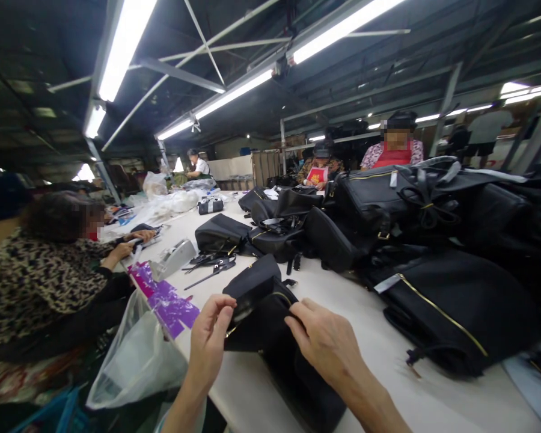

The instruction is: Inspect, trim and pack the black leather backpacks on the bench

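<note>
A person's right hand (329, 337) pinches the edge of a black bag (264, 325) set between both hands — the left hand (210, 331) curls thumb and fingers at its side, grip unclear. Right of the right hand: a gold-zippered bag (482, 297).

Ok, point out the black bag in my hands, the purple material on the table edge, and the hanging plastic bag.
Black bag (274, 331): head view, on its dark body.
Purple material (174, 308): head view, near its middle.
Plastic bag (137, 361): head view, on its translucent side.
</note>
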`<state>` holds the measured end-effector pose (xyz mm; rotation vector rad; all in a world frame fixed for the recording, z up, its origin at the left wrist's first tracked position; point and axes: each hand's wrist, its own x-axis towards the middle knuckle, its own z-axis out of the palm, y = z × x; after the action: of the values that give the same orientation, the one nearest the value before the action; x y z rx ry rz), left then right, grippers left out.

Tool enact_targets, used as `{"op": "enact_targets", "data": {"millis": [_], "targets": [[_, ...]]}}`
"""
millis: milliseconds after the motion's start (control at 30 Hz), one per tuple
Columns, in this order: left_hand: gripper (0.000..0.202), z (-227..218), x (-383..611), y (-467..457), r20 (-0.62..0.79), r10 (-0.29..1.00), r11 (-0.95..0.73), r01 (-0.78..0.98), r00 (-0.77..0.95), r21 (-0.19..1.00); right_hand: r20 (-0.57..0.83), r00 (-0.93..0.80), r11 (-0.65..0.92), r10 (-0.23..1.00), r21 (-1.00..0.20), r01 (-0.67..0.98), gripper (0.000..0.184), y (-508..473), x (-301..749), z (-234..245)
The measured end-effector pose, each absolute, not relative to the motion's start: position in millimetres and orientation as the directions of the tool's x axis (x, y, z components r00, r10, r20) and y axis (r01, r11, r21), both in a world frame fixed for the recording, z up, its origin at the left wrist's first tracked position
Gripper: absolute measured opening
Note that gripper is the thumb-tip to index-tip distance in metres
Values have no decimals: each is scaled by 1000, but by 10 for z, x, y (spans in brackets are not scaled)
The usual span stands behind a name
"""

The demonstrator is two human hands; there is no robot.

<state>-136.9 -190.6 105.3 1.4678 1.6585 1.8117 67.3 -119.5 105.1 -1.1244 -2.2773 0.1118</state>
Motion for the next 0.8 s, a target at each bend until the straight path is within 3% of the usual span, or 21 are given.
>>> {"op": "enact_targets", "data": {"millis": [67, 167, 300, 367, 433, 567, 667, 800], "targets": [[17, 991, -1432, -2003, 471, 815, -210, 584, -338, 784, 466, -384, 567, 797, -360, 741, 16, -1130, 660, 960], [23, 870, -1491, -2005, 494, 841, -163, 768, -220, 620, 437, -268, 493, 859, -563, 663, 18, -1030, 643, 838], [34, 826, -1467, -1936, 706, 697, -148, 939, -124, 311, 426, -193, 460, 884, -715, 527, 26, -905, 683, 760], [24, 843, -1402, -1931, 798, 602, -110, 987, -25, 114, 417, -155, 436, 895, -749, 499, 30, -827, 742, 749], [15, 845, -1301, -1932, 813, 579, -129, 991, 55, 26, 388, -113, 393, 915, -791, 468, 34, -738, 813, 737], [14, 782, -1042, -1889, 751, 660, -241, 956, 37, 165, 295, -77, 300, 952, -863, 405, 37, -581, 913, 678], [27, 756, -848, -1806, 689, 724, -211, 941, -32, 265, 213, -86, 230, 973, -904, 361, 38, -524, 931, 619], [39, 805, -655, -1651, 639, 764, -134, 946, -93, 297, 145, -98, 169, 985, -931, 322, 40, -497, 940, 569]]}}
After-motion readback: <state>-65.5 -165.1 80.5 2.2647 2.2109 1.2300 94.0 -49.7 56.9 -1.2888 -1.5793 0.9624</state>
